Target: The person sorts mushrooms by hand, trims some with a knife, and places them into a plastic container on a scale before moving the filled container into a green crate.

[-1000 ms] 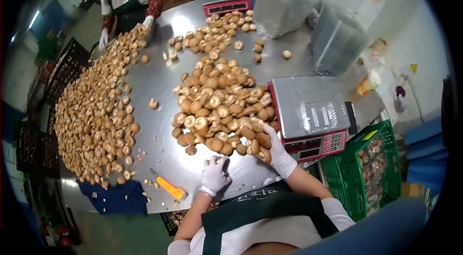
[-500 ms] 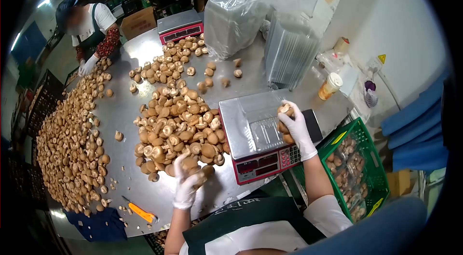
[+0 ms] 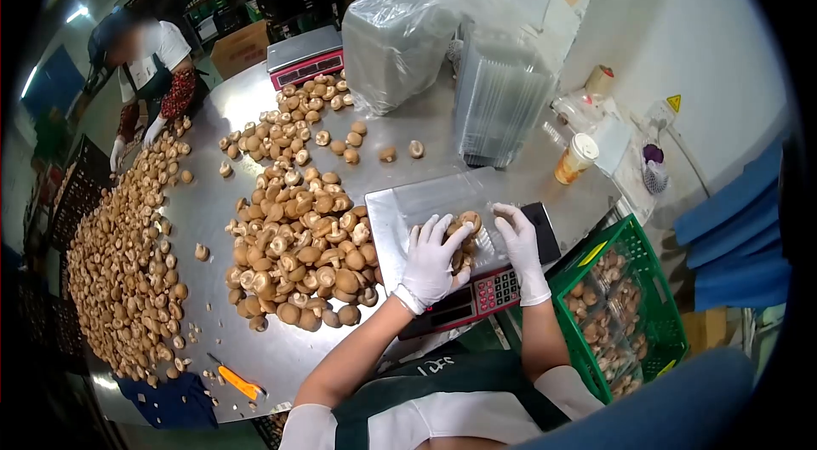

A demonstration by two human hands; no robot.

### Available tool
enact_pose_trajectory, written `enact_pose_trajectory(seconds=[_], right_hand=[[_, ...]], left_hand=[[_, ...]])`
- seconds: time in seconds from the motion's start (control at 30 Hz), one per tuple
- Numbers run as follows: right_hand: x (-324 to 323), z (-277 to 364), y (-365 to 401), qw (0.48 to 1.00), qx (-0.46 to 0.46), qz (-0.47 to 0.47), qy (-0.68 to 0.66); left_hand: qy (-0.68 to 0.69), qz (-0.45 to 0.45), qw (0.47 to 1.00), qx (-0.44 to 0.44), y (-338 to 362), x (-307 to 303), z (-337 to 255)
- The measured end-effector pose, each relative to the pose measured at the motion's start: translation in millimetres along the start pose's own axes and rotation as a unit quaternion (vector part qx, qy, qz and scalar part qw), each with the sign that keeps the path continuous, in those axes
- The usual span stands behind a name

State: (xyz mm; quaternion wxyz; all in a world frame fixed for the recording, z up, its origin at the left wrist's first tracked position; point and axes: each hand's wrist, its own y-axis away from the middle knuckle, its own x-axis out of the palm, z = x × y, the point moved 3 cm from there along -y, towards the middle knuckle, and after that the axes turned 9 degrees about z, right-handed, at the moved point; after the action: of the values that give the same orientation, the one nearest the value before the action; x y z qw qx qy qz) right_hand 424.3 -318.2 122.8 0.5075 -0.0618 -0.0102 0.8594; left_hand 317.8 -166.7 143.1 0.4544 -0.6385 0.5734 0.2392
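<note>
A clear plastic tray (image 3: 489, 237) lies on the metal plate of a red digital scale (image 3: 387, 225). Several brown shiitake mushrooms (image 3: 466, 229) are at the tray, partly covered by my white-gloved left hand (image 3: 430, 264). Its spread fingers curve over them, and the thumb and forefinger frame them; the palm side is hidden. On the tray's right side, my gloved right hand (image 3: 522, 256) is open, its fingers apart and slightly bent, with nothing seen in it. Left of the scale lies a heap of shiitake mushrooms (image 3: 298, 250).
Stacked clear trays (image 3: 502, 101) and a bagged stack (image 3: 396, 50) stand behind the scale, near a paper cup (image 3: 576, 158). A green crate (image 3: 668, 305) holds packed mushrooms at right. An orange knife (image 3: 241, 383) lies front left. A co-worker (image 3: 157, 67) handles mushrooms across the table.
My left hand has moved right from the heap to the tray with mushrooms. My right hand has let go of its mushrooms and opened. The co-worker's hands have moved apart.
</note>
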Motion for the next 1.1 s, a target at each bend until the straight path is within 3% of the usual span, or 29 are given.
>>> enact_pose_trajectory(seconds=[0.07,0.17,0.2,0.27,0.33,0.47,0.53,0.6,0.67,0.8,0.87,0.9,1.1], right_hand=[[-5.2,-5.0,5.1,1.0,-0.003,-0.009,-0.002],[-7.3,-3.5,12.5,0.998,-0.027,-0.052,-0.006],[-7.6,-1.9,14.8,0.998,-0.023,-0.052,-0.008],[-6.5,8.3,19.0,0.995,-0.008,-0.021,0.096],[-0.8,27.7,24.3,0.994,-0.009,-0.023,0.103],[4.0,38.2,17.7,0.968,-0.02,0.015,0.248],[8.0,44.0,11.9,0.928,-0.122,0.025,0.351],[13.2,51.9,11.1,0.926,-0.101,0.046,0.361],[24.7,48.6,12.0,0.869,0.011,0.185,0.459],[41.2,45.7,14.6,0.8,0.017,0.236,0.551],[44.1,40.5,13.3,0.813,0.023,0.241,0.53],[44.9,37.4,12.9,0.826,0.034,0.243,0.507],[48.5,28.5,15.1,0.849,0.04,0.198,0.488]], left_hand=[[0.036,0.013,0.999,-0.005,3.9,-5.4,1.8],[0.179,-0.101,0.979,0.004,21.5,-21.8,14.9],[0.18,-0.096,0.978,-0.049,32.3,-27.3,23.0],[0.138,-0.17,0.972,-0.091,53.5,-37.6,39.6],[0.157,-0.189,0.962,-0.122,76.5,-46.3,51.6],[0.189,-0.191,0.941,-0.204,123.3,-55.9,55.9],[0.184,-0.191,0.943,-0.202,141.3,-54.6,57.0],[0.185,-0.179,0.938,-0.231,162.7,-53.4,56.2],[0.206,-0.18,0.93,-0.246,184.4,-52.5,60.3],[0.211,-0.196,0.912,-0.291,218.4,-48.6,60.7],[0.3,-0.23,0.872,-0.31,229.1,-44.0,60.9],[0.23,-0.196,0.894,-0.33,237.4,-43.2,62.7],[0.228,-0.181,0.902,-0.318,240.4,-36.5,62.8]])
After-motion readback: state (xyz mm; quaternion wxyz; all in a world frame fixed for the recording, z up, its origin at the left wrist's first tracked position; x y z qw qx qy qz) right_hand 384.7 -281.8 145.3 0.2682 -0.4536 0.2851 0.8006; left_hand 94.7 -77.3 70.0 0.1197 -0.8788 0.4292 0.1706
